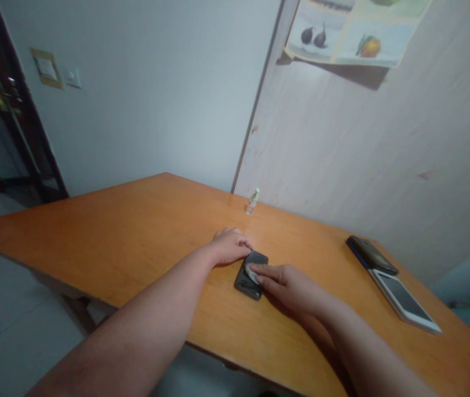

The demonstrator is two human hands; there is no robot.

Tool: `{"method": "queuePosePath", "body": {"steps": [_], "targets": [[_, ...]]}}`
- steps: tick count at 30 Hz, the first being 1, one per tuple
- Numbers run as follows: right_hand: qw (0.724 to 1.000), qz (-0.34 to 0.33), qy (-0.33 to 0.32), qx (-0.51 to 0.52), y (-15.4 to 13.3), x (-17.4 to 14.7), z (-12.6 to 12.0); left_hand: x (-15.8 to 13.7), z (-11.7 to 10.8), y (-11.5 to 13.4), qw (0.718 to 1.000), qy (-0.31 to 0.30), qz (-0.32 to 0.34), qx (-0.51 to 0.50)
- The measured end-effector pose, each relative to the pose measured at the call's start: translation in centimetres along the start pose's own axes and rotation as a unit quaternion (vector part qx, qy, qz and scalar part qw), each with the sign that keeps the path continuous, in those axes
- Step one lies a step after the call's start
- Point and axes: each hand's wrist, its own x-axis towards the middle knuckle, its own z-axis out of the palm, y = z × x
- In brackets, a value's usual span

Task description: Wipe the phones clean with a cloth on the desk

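A black smartphone (244, 284) lies flat on the wooden table with its dark glossy face up. My left hand (230, 246) rests beside its far left corner, its fingers curled and their tips holding the phone's edge. Over the middle of the phone, my right hand (281, 280) presses a small white wipe (251, 273) against the surface, pinched under the fingers. Much of the wipe is hidden by those fingers. Beyond both hands stands a small clear spray bottle (252, 202) with a pale green top, upright near the wall.
On the right of the orange-brown table (135, 220) lie a white-framed tablet (406, 300) and a dark wallet-like case (372, 255). Walls border the table's far side, with a fruit picture poster (346, 49) above. A dark door (7, 99) is at far left.
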Motion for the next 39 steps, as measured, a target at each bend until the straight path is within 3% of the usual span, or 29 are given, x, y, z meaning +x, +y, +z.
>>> {"method": "queuePosePath", "body": {"steps": [3, 9, 13, 15, 21, 27, 33, 39], "targets": [[0.999, 0.03, 0.029, -0.023, 0.4, 0.0, -0.4, 0.0, -0.1, 0.1, 1.0, -0.001, -0.006, 0.005], [0.995, -0.043, -0.078, 0.05, -0.3, -0.6, 0.0, 0.0, 0.1, -0.1, 1.0, 0.003, -0.001, -0.001], [0.999, 0.03, 0.019, 0.013, 0.6, -0.1, -0.5, 0.0, 0.1, -0.1, 1.0, 0.003, 0.001, 0.003], [0.998, 0.043, 0.036, 0.006, 1.0, 0.0, -0.7, 0.0, 0.0, -0.1, 1.0, 0.0, -0.001, 0.007], [0.991, -0.034, -0.09, 0.092, 0.3, -0.5, -0.1, 0.0, 0.1, -0.1, 1.0, 0.003, -0.001, -0.002], [0.998, 0.04, 0.051, -0.002, 1.4, 0.3, -0.8, 0.0, 0.0, 0.0, 1.0, 0.001, 0.002, 0.005], [0.999, -0.019, -0.032, 0.029, 0.8, -0.1, -0.4, 0.0, 0.1, 0.1, 1.0, 0.01, 0.001, -0.005], [0.996, 0.057, 0.055, -0.038, 1.2, 0.4, -0.9, 0.0, 0.2, -0.1, 1.0, 0.009, 0.006, -0.007]]}}
